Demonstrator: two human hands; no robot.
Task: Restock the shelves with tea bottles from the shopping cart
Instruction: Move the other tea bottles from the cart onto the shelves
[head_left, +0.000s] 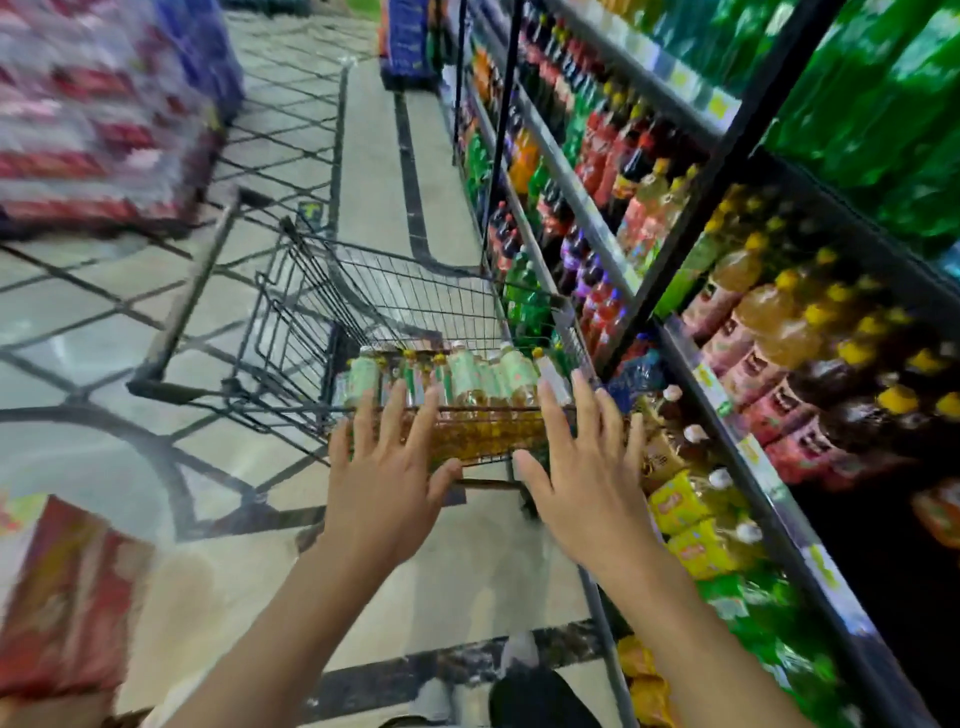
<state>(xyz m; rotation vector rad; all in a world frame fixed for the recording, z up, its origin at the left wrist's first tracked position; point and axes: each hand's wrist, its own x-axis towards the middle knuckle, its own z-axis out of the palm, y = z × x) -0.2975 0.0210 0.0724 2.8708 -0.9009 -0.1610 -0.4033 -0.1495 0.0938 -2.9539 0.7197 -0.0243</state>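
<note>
Blurred shelves (753, 322) beside cart (363, 291) of tea bottles (467, 374) (labels unreadable), left hand (384, 483) and right hand (587, 483) both spread, empty.

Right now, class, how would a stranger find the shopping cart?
Follow the drinks shelving on the right down the tiled aisle. Beside it stands the black wire shopping cart, just beyond both open hands, the only wire basket here, with pale-labelled amber tea bottles inside.
</note>
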